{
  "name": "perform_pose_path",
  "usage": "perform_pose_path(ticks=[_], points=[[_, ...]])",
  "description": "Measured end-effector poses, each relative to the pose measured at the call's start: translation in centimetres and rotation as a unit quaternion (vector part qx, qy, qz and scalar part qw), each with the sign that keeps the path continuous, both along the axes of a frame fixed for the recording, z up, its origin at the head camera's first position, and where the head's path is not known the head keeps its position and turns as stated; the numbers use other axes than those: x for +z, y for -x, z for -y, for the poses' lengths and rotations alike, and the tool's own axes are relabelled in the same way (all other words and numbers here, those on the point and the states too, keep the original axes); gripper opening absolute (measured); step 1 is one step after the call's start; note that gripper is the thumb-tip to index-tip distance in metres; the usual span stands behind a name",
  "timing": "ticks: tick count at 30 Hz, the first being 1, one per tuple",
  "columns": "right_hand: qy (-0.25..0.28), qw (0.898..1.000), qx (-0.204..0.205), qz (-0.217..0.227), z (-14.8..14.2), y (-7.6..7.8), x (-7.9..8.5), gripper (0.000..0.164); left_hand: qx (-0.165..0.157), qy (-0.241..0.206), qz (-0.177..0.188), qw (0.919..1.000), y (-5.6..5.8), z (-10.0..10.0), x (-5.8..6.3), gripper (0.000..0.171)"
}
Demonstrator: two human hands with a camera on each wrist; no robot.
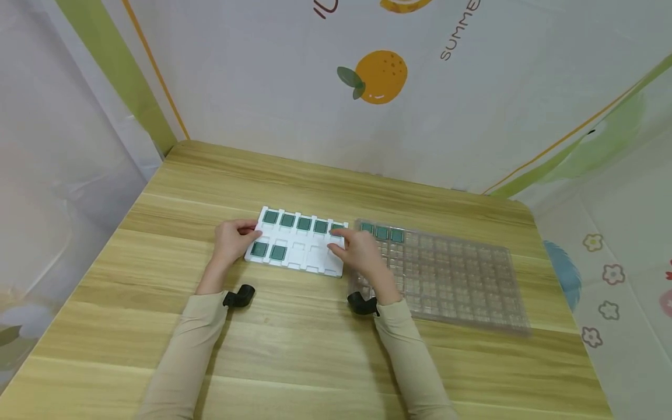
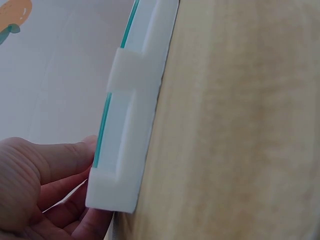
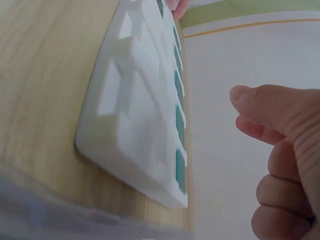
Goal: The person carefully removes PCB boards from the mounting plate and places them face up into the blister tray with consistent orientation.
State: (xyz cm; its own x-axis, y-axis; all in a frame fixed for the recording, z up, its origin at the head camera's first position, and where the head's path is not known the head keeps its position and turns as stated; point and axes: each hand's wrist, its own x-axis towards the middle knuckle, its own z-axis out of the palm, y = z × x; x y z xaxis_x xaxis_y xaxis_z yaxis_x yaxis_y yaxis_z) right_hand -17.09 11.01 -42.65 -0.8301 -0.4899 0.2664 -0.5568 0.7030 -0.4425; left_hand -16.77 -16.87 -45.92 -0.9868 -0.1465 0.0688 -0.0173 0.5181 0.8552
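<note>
A white tray (image 1: 295, 235) lies on the wooden table, with several green square chips (image 1: 304, 224) along its far row and two chips (image 1: 278, 252) at the left of its near row. My left hand (image 1: 230, 240) grips the tray's left end, thumb (image 2: 75, 155) at the edge and fingers partly hidden behind it. Over the tray's right end hovers my right hand (image 1: 362, 252), near the last far-row chip (image 1: 338, 226). In the right wrist view, its thumb and forefinger (image 3: 257, 131) stand out with nothing between them, the other fingers loosely bent.
Right of the white tray is a large clear plastic tray (image 1: 457, 274) of small compartments, three green chips (image 1: 382, 233) in its far left corner. My right forearm crosses its left side. A printed curtain (image 1: 294, 105) hangs behind the table (image 1: 294, 350).
</note>
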Motion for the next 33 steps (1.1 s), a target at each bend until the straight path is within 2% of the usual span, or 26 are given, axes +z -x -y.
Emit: perform_pose_path(ticks=[10, 17, 26, 33], points=[[-0.020, 0.999, 0.001, 0.028, 1.4, -0.2, 0.0, 0.026, -0.002, -0.005, -0.002, 1.0000, 0.1, 0.0, -0.1, 0.024], [-0.005, 0.999, 0.033, 0.009, 2.4, -0.1, -0.5, 0.027, -0.004, -0.005, -0.001, 1.0000, -0.1, 0.0, 0.0, 0.024], [-0.018, 0.999, 0.042, 0.015, 3.8, -0.4, -0.7, 0.027, -0.003, -0.003, 0.000, 1.0000, -0.1, 0.0, 0.0, 0.025], [0.004, 0.998, 0.054, 0.020, 4.6, -0.5, -1.0, 0.027, -0.001, -0.001, 0.000, 1.0000, -0.1, 0.0, 0.0, 0.025]])
